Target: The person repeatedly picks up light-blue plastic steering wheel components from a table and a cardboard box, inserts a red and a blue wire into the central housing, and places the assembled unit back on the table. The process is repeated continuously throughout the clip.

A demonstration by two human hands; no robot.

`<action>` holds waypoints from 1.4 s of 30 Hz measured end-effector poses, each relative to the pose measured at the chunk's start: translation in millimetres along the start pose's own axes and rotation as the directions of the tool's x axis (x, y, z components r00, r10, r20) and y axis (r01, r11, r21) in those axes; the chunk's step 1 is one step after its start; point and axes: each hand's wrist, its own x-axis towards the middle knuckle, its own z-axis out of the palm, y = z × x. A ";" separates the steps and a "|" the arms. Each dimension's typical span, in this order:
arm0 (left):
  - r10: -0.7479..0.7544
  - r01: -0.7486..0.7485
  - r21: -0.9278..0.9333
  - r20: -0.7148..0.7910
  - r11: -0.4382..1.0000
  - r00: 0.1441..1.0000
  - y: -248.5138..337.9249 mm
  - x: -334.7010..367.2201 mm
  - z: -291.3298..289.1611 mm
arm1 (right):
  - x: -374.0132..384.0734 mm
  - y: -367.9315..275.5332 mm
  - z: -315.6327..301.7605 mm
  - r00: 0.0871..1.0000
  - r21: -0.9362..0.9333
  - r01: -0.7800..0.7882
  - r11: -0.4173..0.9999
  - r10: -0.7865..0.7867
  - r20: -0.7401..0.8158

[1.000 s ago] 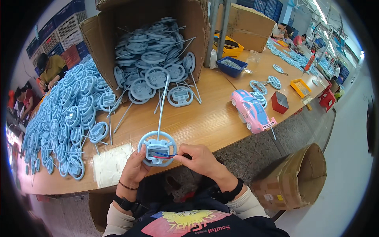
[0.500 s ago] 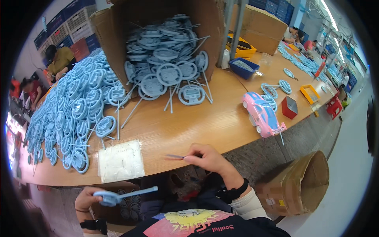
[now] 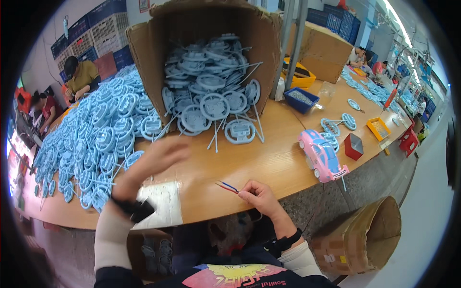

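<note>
My left hand is smeared by motion above the table, over the far edge of a white sheet. Its fingers look stretched out, and no object shows in them. In my right hand, thumb and fingers pinch a short pair of thin wires, one red and one blue, above the front edge of the table. Light-blue toy steering wheels with stems lie heaped on the left. More toy steering wheels fill a tipped cardboard box ahead of my hands.
On the right stand a pink toy car, a red box, a yellow tray and a blue bin. A large carton is on the floor at right. Wheels lie in a box below the table. Other people work at far left and right.
My left hand has risen from below the table edge to above the table, and the toy steering wheel it held is gone from it. My right hand keeps the wires, now turned into clearer view.
</note>
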 end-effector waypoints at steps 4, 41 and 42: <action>0.027 0.097 0.424 -0.276 0.900 0.961 -40.5 146.4 63.1 | -0.9 0.9 -0.9 0.999 0.049 0.022 0.999 -0.020 -0.035; -0.555 0.017 -0.966 -0.133 0.256 0.821 16.4 -51.0 116.9 | -10.2 -58.7 33.6 0.955 -0.748 0.152 0.646 -0.291 -0.058; -0.556 0.020 -0.970 -0.123 0.244 0.822 17.1 -49.0 119.9 | -10.6 -60.2 30.7 0.960 -0.751 0.146 0.645 -0.276 -0.051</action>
